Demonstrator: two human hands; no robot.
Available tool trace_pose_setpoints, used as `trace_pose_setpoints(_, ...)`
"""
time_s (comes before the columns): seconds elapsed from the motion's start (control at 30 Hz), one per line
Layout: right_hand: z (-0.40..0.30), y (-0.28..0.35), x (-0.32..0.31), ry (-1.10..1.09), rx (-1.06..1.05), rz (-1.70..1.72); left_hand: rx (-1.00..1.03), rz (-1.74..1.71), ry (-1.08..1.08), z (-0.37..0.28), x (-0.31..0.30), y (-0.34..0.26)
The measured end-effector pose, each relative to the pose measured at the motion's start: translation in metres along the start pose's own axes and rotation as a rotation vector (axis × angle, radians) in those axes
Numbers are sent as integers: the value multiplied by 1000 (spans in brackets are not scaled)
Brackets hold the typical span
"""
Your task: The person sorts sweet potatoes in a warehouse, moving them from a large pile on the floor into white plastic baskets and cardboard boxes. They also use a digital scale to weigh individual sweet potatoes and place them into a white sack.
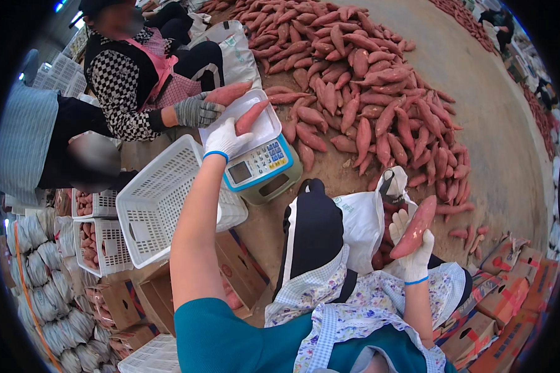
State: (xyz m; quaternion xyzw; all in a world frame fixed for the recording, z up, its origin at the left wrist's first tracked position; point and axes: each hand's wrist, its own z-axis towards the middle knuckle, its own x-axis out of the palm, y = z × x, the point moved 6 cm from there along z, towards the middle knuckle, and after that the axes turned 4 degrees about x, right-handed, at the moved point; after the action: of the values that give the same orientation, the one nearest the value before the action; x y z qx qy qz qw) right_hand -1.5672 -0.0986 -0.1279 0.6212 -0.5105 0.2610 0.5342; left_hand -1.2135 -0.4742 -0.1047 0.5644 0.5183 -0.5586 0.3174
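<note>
My left hand, in a white glove with a blue cuff, grips the lower end of a sweet potato. It is over the white tray of a digital weighing scale; whether the potato touches the tray I cannot tell. Out to the right, my right hand, gloved alike, holds a large sweet potato with pale scuffed patches. Below that hand, an open white sack with sweet potatoes inside stands against my legs. A co-worker's grey-gloved hand holds another sweet potato beside the tray.
A big heap of sweet potatoes covers the floor ahead. An upright white plastic crate stands left of the scale. Cardboard boxes sit near my left side, more boxes at right. A seated co-worker is at upper left.
</note>
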Motion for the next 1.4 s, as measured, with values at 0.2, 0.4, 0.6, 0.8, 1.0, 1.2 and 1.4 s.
trace_pose_setpoints(0.2, 2, -2, 6, -54, -23, 5, -5, -72, -41, -9, -17, 3)
trace_pose_setpoints(0.4, -2, -6, -4, -67, -10, -4, -14, -86, -47, -14, -15, 6)
trace_pose_setpoints(0.6, -11, -6, -11, -135, -33, 53, 15, -27, -116, -7, -8, 15)
trace_pose_setpoints(0.8, -22, 5, -17, -64, -66, -65, -8, -9, -167, 6, 13, 11)
trace_pose_setpoints(1.0, -28, 21, -43, -112, -142, -100, 159, -417, -255, -32, -14, -53)
trace_pose_setpoints(1.2, -44, 24, -79, -307, -226, -186, 454, -1835, 253, -132, -33, -266)
trace_pose_setpoints(1.4, -54, 32, -125, -408, -373, -374, 321, -1840, 633, -207, 92, -392)
